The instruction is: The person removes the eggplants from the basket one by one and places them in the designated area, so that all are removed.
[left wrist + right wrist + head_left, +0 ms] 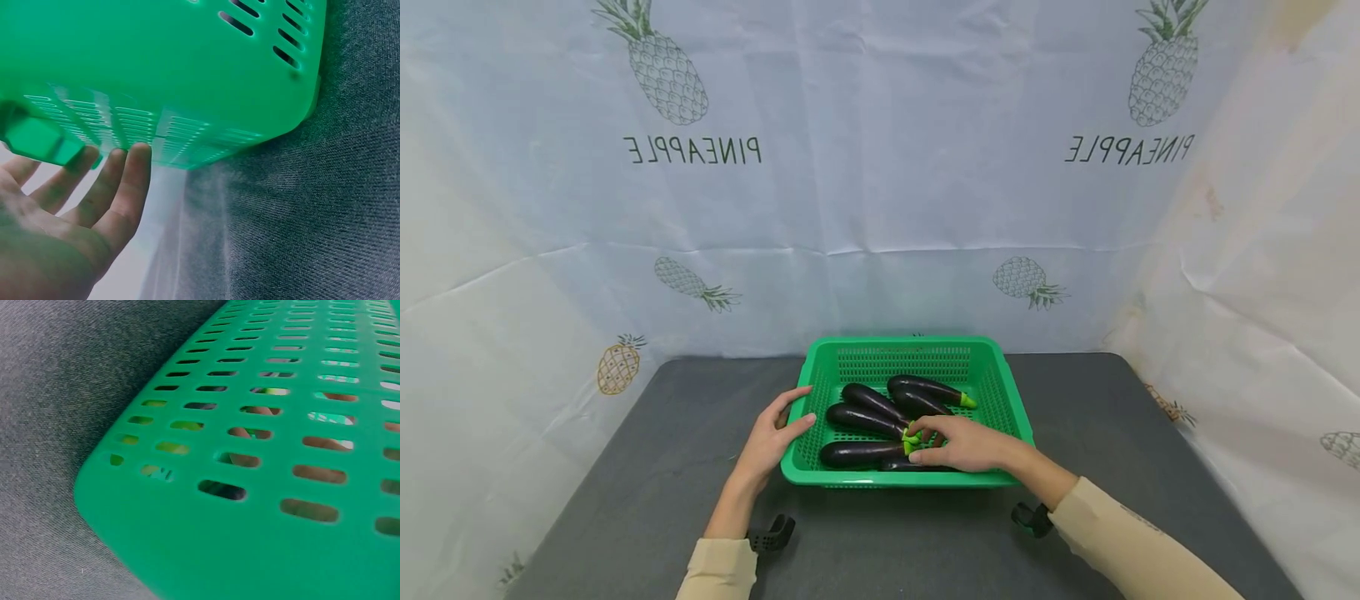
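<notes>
A green slotted plastic basket [895, 477] holds several dark purple eggplants with green stems. At its left side, my left hand [770, 442] holds the rim, thumb over the edge. The left wrist view shows fingers [128, 194] of this hand against the outer wall. Inside the basket, my right hand [962, 443] is over the stem ends, thumb and fingers apart. An eggplant [859, 454] has its stem end by the thumb, and another eggplant [895, 464] lies partly hidden under this hand. In the right wrist view, the basket wall [206, 550] mostly hides the right hand.
A dark grey cloth-covered table [685, 483] carries the basket near its back edge. Behind and beside it hangs a pale sheet [880, 200] printed with pineapples. More eggplants, including a rear eggplant [925, 387], lie in the basket's middle and back.
</notes>
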Demonstrator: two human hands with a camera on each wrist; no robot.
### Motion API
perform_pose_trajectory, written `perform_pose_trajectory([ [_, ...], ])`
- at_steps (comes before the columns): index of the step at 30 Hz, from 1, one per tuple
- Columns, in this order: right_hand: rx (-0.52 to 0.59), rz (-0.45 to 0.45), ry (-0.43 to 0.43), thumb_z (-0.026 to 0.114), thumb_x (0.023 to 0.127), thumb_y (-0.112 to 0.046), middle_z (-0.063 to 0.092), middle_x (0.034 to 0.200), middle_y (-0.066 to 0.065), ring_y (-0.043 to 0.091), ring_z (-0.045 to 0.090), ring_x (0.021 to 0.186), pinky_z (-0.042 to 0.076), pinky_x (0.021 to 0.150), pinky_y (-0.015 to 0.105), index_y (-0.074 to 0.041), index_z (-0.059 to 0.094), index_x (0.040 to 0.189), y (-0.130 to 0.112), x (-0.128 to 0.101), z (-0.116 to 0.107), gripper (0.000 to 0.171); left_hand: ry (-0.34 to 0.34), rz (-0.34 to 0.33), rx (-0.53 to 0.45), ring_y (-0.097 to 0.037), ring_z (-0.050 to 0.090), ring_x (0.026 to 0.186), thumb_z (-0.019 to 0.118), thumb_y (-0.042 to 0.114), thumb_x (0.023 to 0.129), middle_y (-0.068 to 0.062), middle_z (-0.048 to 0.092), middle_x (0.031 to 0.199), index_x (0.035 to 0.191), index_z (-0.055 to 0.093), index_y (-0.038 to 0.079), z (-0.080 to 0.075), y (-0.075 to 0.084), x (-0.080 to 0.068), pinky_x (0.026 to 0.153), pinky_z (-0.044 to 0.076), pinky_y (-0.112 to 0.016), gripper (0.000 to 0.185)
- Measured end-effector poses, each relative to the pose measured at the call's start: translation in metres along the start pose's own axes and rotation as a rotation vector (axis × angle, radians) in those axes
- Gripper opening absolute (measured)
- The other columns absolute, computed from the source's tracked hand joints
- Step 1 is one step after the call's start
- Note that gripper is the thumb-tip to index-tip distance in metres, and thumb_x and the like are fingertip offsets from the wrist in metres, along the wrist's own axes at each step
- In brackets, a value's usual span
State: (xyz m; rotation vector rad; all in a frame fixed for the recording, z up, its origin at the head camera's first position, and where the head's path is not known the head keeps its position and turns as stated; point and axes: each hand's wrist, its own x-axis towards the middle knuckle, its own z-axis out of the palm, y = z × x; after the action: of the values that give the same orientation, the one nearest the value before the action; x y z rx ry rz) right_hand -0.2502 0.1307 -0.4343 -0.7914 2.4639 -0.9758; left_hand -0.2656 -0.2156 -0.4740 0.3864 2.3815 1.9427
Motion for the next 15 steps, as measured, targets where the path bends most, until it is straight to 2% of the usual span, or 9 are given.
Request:
perform_pose_trajectory([
  [9,0.026,0.055,-0.082,0.062,0.101,-0.047,0.063,0.117,-0.005,0.018,0.061,0.108,0.051,0.090,0.043,-0.020,0.059,0.137,0.0014,0.0060,0.0012,0.046,0.004,-0.010,-0.010,-0.031,0.038,0.146,0.066,0.027,0.101,-0.013,0.034,0.161,0.153,0.045,0.016,-0.0001,0.0017,0.0009,0.106,0.044,-0.054,0.057],
  [15,0.030,0.078,-0.142,0.062,0.101,-0.047,0.063,0.117,-0.007,0.014,0.061,0.105,0.051,0.088,0.042,-0.025,0.059,0.139,0.0018,0.0100,-0.0003,0.044,0.000,-0.016,-0.009,-0.031,0.037,0.147,0.066,0.027,0.102,-0.013,0.033,0.162,0.153,0.045,0.017,-0.0008,0.0026,0.0016,0.107,0.044,-0.054,0.056],
])
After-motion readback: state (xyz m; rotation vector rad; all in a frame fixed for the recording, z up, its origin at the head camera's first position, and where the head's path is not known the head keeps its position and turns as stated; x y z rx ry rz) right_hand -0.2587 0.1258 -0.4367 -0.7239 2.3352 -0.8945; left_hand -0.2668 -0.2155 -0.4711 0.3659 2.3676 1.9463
